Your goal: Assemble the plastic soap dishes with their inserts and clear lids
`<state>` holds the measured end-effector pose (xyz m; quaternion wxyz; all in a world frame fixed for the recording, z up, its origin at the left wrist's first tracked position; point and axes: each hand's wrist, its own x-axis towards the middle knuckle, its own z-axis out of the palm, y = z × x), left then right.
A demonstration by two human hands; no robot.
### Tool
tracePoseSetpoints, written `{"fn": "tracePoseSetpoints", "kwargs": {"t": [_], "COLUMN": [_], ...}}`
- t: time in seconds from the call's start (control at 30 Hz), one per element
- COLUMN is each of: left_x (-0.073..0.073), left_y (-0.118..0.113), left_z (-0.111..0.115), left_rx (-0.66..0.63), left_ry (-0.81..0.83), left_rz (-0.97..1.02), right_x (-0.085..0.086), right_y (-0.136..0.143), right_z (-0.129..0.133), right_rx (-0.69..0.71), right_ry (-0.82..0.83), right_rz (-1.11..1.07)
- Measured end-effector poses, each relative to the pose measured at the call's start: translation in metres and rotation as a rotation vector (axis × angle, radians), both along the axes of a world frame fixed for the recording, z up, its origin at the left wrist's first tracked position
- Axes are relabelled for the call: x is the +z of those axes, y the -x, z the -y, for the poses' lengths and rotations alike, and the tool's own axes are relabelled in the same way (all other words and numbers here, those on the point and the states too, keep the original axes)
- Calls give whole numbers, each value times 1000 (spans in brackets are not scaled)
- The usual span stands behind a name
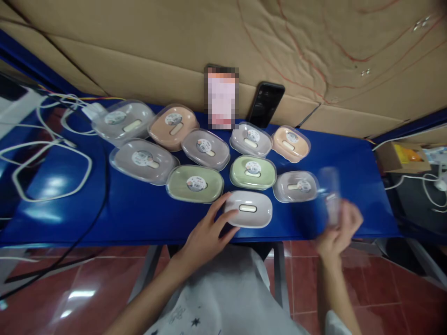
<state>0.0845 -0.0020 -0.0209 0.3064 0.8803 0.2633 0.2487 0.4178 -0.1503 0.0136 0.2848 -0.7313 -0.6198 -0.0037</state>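
Note:
An uncovered pale grey oval box point(248, 217) with a cream oblong piece on top lies near the table's front edge. My left hand point(209, 229) rests at its left end, fingers wrapped round that end. To the right, my right hand point(340, 229) is raised and grips a clear plastic cover point(330, 195), blurred by motion. Behind the uncovered box are several oval boxes under clear covers with round labels, among them a green box point(240, 177), another green one point(181, 188), a grey one point(291, 193) and an orange one point(167, 128).
A lit, pixelated phone point(222, 100) and a black phone point(267, 104) lean against the cardboard wall point(157, 51). White cables point(89, 163) and a black cable cross the blue table point(356, 186) at left. An open carton point(391, 156) stands at far right.

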Motion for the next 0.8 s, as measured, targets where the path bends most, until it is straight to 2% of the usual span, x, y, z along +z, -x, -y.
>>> {"fn": "tracePoseSetpoints", "kwargs": {"t": [0.1, 0.23, 0.37, 0.5, 0.8], "left_x": [-3, -5, -5, -6, -7], "left_y": [0, 0, 0, 1, 2], "left_z": [-3, -8, -10, -10, -10], "left_rx": [-13, -42, -48, -55, -88], "left_ry": [106, 197, 220, 238, 225], "left_rz": [-6, 7, 31, 40, 29], "right_x": [-14, -23, -22, -18, -21], "right_y": [51, 83, 88, 87, 84], "right_z": [3, 2, -4, -11, -15], "right_rx": [108, 191, 335, 409, 418], "right_ry": [77, 90, 116, 148, 61], "right_rz": [-39, -63, -38, -41, -70]}}
